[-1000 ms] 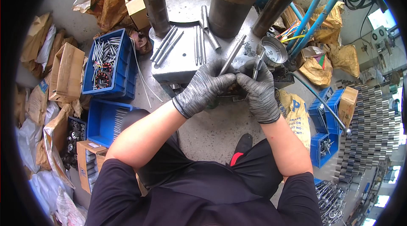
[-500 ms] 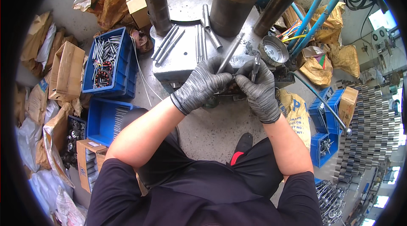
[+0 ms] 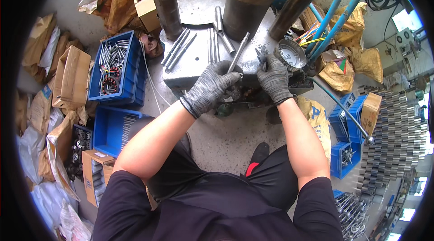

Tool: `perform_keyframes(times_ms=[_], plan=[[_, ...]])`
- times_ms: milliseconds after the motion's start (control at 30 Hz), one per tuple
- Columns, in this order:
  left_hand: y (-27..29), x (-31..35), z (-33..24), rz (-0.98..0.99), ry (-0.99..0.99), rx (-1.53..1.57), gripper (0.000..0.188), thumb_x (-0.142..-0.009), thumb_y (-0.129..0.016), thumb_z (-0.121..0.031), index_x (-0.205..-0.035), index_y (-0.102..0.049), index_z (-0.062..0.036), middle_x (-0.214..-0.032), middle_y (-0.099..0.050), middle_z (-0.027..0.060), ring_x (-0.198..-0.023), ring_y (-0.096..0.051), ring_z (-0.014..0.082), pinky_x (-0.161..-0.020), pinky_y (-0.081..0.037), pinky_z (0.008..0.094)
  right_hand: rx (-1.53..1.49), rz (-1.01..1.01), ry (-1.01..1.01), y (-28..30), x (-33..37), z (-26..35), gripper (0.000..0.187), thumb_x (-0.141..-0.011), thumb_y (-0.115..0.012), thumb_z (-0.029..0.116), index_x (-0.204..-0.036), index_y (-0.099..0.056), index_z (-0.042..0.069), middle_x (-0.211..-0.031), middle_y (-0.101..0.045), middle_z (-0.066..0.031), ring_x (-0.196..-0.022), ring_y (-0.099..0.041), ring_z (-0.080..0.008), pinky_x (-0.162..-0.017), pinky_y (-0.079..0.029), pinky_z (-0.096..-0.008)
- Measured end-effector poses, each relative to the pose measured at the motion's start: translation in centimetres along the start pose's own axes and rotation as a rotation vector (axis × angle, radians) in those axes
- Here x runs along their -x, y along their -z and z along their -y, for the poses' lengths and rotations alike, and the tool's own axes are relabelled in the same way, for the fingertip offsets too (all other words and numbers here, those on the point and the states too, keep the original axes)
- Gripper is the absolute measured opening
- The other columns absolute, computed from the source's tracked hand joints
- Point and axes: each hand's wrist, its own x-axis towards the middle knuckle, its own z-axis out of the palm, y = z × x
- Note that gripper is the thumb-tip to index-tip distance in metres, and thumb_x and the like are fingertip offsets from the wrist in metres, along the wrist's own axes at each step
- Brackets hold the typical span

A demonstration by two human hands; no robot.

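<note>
In a grey knit glove, my left hand (image 3: 209, 86) is closed round a slim metal shaft (image 3: 239, 51), which slants up and away over the steel worktable. My right hand (image 3: 275, 81), gloved alike, pinches a small dark metal tool (image 3: 261, 57) with a narrow tip; its exact kind does not show. The two hands are apart at the near edge of the worktable (image 3: 187, 71). Several more metal shafts (image 3: 181, 50) lie on the tabletop, beyond my left hand. A thicker metal tube (image 3: 219, 18) is among them. Right of the tool sits a round perforated metal cup (image 3: 293, 54).
Dark steel columns (image 3: 165, 8) and a thick cylinder (image 3: 246, 8) rise from the worktable. Blue hoses (image 3: 341, 17) hang at the right. Blue crates (image 3: 129, 71) with metal parts stand left, near cardboard boxes (image 3: 72, 78). Stacked metal pieces (image 3: 391, 137) fill the right side.
My hands have drawn apart; the right, with its tool, has shifted up and away from the shaft. The shaft in my left hand now stands steeper and further left.
</note>
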Motion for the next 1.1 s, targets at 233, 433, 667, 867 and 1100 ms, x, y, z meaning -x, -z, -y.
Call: perform_keyframes(times_ms=[233,433,667,867,1100], plan=[[0.1,-0.1,0.3,-0.011,0.096,0.231,0.014,-0.102,-0.064,-0.019,-0.105,-0.064,-0.0044,-0.088,-0.067,0.0032,-0.071,-0.059,0.0072,-0.061,-0.051,0.0219,-0.246,0.014,-0.270,2.6,-0.9,-0.4,0.046,-0.084,-0.081,0.016,-0.123,-0.062,-0.001,-0.098,-0.072,-0.0123,-0.086,-0.067,-0.0233,-0.082,-0.055,-0.0381],[1.0,-0.8,0.8,-0.046,0.166,0.473,0.009,-0.100,-0.064,-0.014,-0.102,-0.060,-0.0053,-0.092,-0.068,0.0073,-0.067,-0.059,0.0072,-0.049,-0.047,0.0178,-0.607,0.253,-0.288,5.5,1.2,0.3,0.080,-0.078,-0.078,0.003,-0.152,-0.046,-0.002,-0.128,-0.064,-0.0116,-0.111,-0.061,-0.0193,-0.096,-0.053,-0.0333],[1.2,-1.4,0.7,-0.114,0.163,0.505,0.010,-0.099,-0.064,-0.009,-0.105,-0.058,-0.0033,-0.093,-0.065,0.0085,-0.065,-0.057,0.0093,-0.050,-0.046,0.0200,0.028,0.094,0.383,8.8,2.6,6.7,0.062,-0.063,-0.069,-0.002,-0.124,-0.071,0.009,-0.114,-0.068,-0.0177,-0.104,-0.062,-0.0395,-0.093,-0.051,-0.0467],[1.1,-1.2,1.6,-0.119,0.124,0.517,0.009,-0.100,-0.063,-0.008,-0.104,-0.056,-0.0035,-0.082,-0.057,0.0037,-0.063,-0.057,0.0100,-0.050,-0.045,0.0215,0.065,0.122,0.440,9.0,2.9,7.7,0.056,-0.066,-0.065,-0.006,-0.119,-0.073,0.007,-0.115,-0.069,-0.0175,-0.106,-0.062,-0.0406,-0.094,-0.050,-0.0482],[1.0,-1.0,1.2,-0.121,0.131,0.454,0.008,-0.100,-0.063,-0.009,-0.099,-0.058,-0.0044,-0.078,-0.057,0.0027,-0.060,-0.055,0.0095,-0.051,-0.044,0.0216,0.072,0.114,0.463,8.9,2.9,7.5,0.054,-0.066,-0.065,-0.006,-0.118,-0.073,0.006,-0.113,-0.069,-0.0171,-0.104,-0.063,-0.0401,-0.093,-0.050,-0.0484]])
